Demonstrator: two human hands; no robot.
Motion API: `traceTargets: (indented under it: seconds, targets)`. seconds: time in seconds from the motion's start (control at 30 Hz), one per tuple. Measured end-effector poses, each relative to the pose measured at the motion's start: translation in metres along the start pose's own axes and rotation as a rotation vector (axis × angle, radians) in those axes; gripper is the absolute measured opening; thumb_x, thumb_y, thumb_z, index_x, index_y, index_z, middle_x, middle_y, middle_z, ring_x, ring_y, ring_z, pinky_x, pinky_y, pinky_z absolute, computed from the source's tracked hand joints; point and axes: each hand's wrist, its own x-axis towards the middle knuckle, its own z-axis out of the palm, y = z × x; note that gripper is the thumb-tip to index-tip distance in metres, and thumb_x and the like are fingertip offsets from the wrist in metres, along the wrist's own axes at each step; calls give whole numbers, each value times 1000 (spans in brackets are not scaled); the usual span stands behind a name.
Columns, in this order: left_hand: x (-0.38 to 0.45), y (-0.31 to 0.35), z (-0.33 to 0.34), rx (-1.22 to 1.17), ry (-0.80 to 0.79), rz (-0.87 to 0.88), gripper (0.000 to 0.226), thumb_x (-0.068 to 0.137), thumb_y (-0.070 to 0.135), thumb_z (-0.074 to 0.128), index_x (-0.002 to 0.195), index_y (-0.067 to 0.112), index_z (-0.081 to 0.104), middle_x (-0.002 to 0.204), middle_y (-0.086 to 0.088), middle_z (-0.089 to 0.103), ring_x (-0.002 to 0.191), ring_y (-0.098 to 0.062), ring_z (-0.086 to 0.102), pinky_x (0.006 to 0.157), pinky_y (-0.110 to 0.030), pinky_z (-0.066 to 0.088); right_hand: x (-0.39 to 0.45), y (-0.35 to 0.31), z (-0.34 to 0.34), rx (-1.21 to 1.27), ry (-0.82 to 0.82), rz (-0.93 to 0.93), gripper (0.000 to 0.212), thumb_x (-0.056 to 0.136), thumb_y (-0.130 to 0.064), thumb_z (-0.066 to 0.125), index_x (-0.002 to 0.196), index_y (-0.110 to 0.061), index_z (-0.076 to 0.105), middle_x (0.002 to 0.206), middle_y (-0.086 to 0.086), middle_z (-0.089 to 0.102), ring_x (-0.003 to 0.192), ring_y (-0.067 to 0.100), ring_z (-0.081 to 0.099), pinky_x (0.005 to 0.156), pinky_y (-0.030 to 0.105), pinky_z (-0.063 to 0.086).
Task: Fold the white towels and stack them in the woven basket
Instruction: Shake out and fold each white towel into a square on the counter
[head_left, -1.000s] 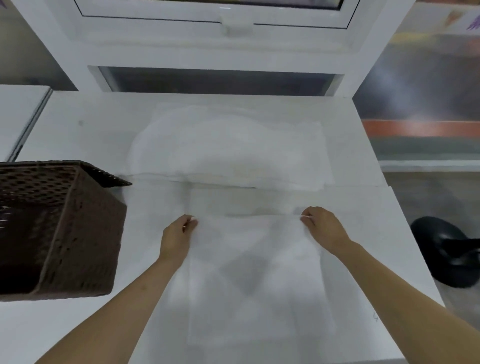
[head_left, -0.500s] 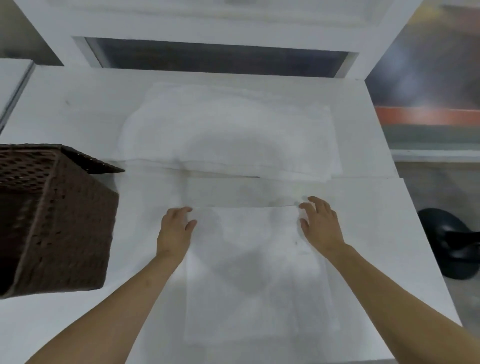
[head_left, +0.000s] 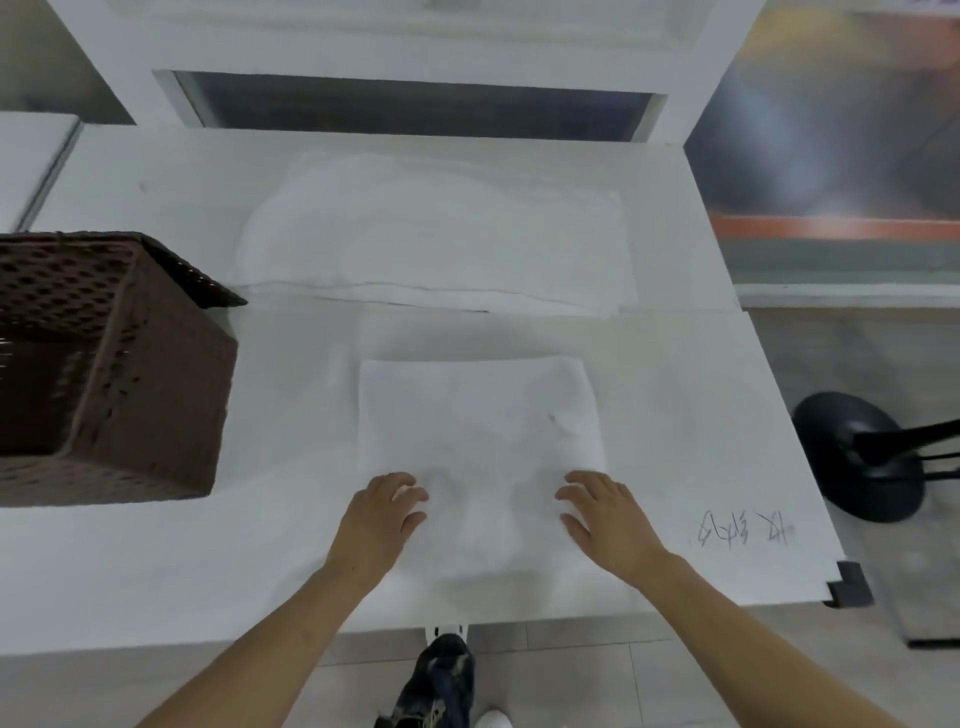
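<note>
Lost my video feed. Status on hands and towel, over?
Left hand and right hand open, flat on folded towel. Woven basket left of it, nothing between.

Woven basket (head_left: 119, 374) blocking the table (head_left: 691, 415) left side, bare surface right, towel pile (head_left: 436, 234) behind
</note>
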Motion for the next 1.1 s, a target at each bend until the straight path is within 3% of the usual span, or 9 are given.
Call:
traceTargets:
  seconds: [0.1, 0.27, 0.4, 0.5, 0.57, 0.63, 0.73, 0.83, 1.1]
  targets:
    - [-38, -1, 11, 23, -4, 43, 15, 93, 39, 66, 101, 27, 71, 117, 7, 64, 109, -19, 63, 82, -34, 52, -33, 0, 7, -2, -44, -20, 31, 95, -46, 58, 116, -26, 68, 135, 0, 62, 124, 23, 61, 93, 38, 53]
    - [-77, -11, 16, 92, -9, 102, 47, 91, 61, 45, 111, 28, 72, 141, 6, 60, 130, -15, 55, 97, -33, 53, -54, 4, 7, 3, -191, 11, 43, 93, -50, 63, 130, -29, 60, 161, -8, 41, 144, 14, 43, 110, 37, 42]
    - [-90, -20, 15, 52, -3, 64, 32, 87, 25, 80, 119, 25, 73, 148, 5, 55, 137, -14, 50, 93, -29, 56, -54, 8, 12, 25, -170, 44, 29, 92, -21, 67, 121, -24, 64, 162, -13, 39, 146, 13, 43, 106, 37, 49]
    - [-86, -21, 11, 68, 61, 59, 27, 83, 12, 83, 108, 19, 80, 133, 0, 68, 123, -19, 64, 91, -32, 54, -51, 5, 11, 21, -139, 48, 18, 94, -18, 65, 112, -21, 68, 159, -12, 44, 144, 12, 46, 104, 40, 50]
    - [-79, -15, 0, 90, 101, 67, 19, 93, 22, 64, 98, 14, 81, 115, -4, 75, 104, -24, 74, 87, -36, 58, -45, -2, 3, 16, -144, 79, 24, 97, -19, 59, 119, -20, 67, 147, -10, 58, 134, 13, 56, 107, 38, 45]
    - [-73, -10, -11, 76, 93, 33, 30, 98, 24, 51, 97, 10, 78, 99, -5, 77, 86, -26, 75, 77, -33, 60, -41, -11, -13, 40, -130, 137, 23, 97, -22, 56, 118, -21, 65, 104, -9, 73, 99, 19, 70, 102, 37, 46]
    - [-72, -6, -33, -30, 95, -104, 20, 102, 15, 57, 114, 8, 71, 105, -4, 74, 87, -27, 72, 77, -33, 56, -42, -19, -39, 120, -69, 189, 4, 99, -26, 56, 99, -24, 59, 62, -8, 56, 56, 17, 57, 78, 31, 47]
    - [-71, -6, -50, -120, 106, -129, 27, 106, 24, 50, 125, 13, 66, 117, 3, 68, 99, -21, 70, 88, -30, 52, -44, -25, -62, 192, -80, 228, 7, 102, -34, 53, 98, -28, 55, 64, -8, 59, 58, 12, 58, 59, 28, 44]
    - [-5, -8, -95, -199, 242, -117, 16, 99, 18, 64, 111, 12, 71, 101, 2, 67, 88, -18, 69, 81, -27, 52, -4, -20, -94, 163, 33, 345, 14, 105, -42, 51, 111, -33, 59, 85, -16, 69, 76, 16, 65, 68, 34, 50]
